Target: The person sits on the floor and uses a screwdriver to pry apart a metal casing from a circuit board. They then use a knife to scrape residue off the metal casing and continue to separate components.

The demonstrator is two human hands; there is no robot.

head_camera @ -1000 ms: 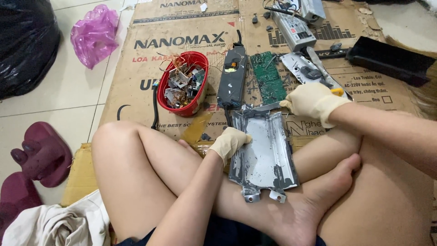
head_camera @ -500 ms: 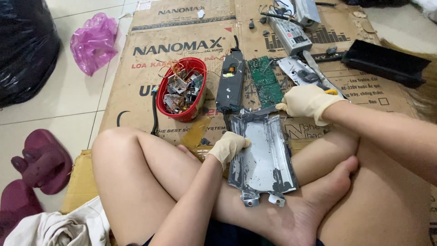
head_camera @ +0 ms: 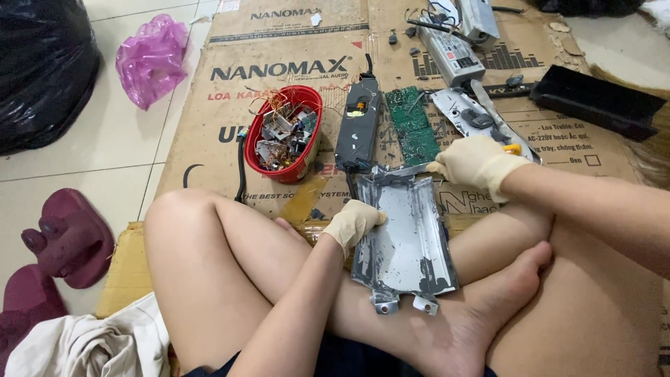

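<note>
A dented grey metal casing (head_camera: 407,241), smeared with dark residue, lies across my crossed legs. My left hand (head_camera: 354,222), in a cream rubber glove, grips the casing's left edge. At the casing's top right corner my gloved right hand (head_camera: 472,162) is closed around a tool with a yellow handle (head_camera: 513,148), its tip hidden at the metal edge. Just beyond the casing lie a green circuit board (head_camera: 411,125) and a long dark grey power unit (head_camera: 359,131).
A red bowl (head_camera: 269,116) of wires and small parts stands on the flattened cardboard (head_camera: 209,139) ahead left. Silver housings (head_camera: 453,52) and a black tray (head_camera: 597,101) lie at the back right. A pink bag (head_camera: 152,59), black sack (head_camera: 42,70) and maroon slippers (head_camera: 66,237) sit left.
The view has shifted slightly; both hands stay on the casing, with the right hand working at its top right corner.
</note>
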